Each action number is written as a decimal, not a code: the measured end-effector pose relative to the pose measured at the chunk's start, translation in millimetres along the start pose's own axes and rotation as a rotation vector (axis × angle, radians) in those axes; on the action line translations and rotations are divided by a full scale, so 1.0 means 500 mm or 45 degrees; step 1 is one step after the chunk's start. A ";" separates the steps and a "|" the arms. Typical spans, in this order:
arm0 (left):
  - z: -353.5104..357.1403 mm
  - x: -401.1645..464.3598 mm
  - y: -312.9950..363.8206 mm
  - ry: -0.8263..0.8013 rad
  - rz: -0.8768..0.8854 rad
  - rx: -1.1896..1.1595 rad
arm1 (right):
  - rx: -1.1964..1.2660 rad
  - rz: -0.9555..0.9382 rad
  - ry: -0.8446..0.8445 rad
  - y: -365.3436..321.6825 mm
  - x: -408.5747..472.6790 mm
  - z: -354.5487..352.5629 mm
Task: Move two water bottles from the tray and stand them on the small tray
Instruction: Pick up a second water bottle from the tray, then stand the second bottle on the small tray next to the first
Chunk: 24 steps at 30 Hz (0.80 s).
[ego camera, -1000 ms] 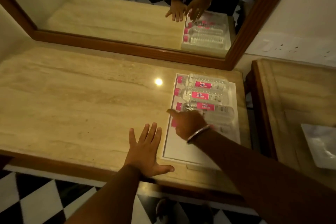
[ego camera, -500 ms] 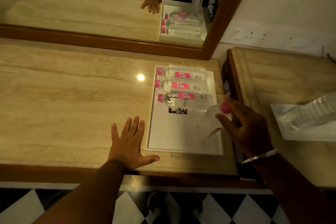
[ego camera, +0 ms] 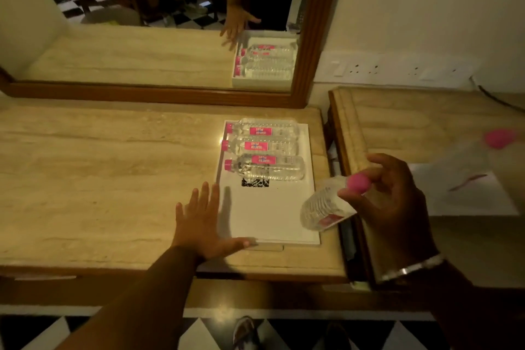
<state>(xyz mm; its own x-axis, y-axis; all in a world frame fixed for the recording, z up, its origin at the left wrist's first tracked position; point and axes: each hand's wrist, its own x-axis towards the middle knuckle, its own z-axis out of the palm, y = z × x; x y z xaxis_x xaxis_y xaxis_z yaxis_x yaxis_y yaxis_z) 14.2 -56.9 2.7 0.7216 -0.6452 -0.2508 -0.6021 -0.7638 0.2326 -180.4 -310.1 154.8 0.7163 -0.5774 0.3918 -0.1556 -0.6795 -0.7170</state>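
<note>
A white tray (ego camera: 264,213) lies on the marble counter with three clear, pink-capped water bottles on their sides at its far end (ego camera: 264,131), (ego camera: 261,146), (ego camera: 267,167). My right hand (ego camera: 395,202) grips a fourth bottle (ego camera: 321,207) near its pink cap, tilted, over the tray's right front edge. My left hand (ego camera: 199,221) rests flat on the counter against the tray's left side. The small white tray (ego camera: 454,202) sits on the right-hand counter. A blurred pink-capped bottle (ego camera: 477,162) on it looks tilted.
A wood-framed mirror (ego camera: 309,37) stands behind the counter. Wall sockets (ego camera: 366,68) sit above the right counter. A narrow gap (ego camera: 338,179) separates the two counters. A black code sticker (ego camera: 255,182) marks the tray floor. Chequered floor lies below.
My right hand has picked a bottle out of the tray and carried it to the right, to the tray's right edge. My left hand has stayed flat beside the tray.
</note>
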 end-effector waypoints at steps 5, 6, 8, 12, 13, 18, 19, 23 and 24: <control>0.002 0.033 0.254 0.048 0.174 -0.064 | 0.126 -0.025 -0.011 0.039 -0.014 -0.181; 0.008 0.039 0.311 0.051 0.217 -0.070 | 0.147 -0.030 -0.016 0.055 -0.017 -0.220; 0.026 0.038 0.420 0.052 0.261 -0.087 | 0.160 -0.048 -0.066 0.093 -0.019 -0.294; 0.074 0.036 0.579 0.057 0.208 -0.122 | 0.184 -0.015 -0.267 0.180 -0.006 -0.422; 0.084 0.041 0.607 0.056 0.168 -0.119 | 0.180 -0.015 -0.309 0.204 0.002 -0.445; 0.111 0.054 0.718 0.102 0.046 -0.091 | 0.145 -0.080 -0.260 0.276 0.064 -0.540; 0.113 0.054 0.735 0.105 0.025 -0.077 | 0.142 -0.098 -0.235 0.290 0.081 -0.556; 0.120 0.051 0.746 0.116 -0.013 0.037 | 0.129 -0.134 -0.142 0.343 0.123 -0.561; 0.120 0.052 0.746 0.122 -0.013 0.048 | 0.134 -0.133 -0.122 0.356 0.127 -0.555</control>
<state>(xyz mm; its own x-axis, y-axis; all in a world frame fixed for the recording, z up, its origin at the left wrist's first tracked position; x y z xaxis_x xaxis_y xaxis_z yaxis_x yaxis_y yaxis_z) -212.2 -359.3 26.8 0.7561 -0.6342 -0.1617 -0.6055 -0.7716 0.1948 -351.3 -593.2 212.0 0.7874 -0.4566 0.4141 -0.0082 -0.6794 -0.7337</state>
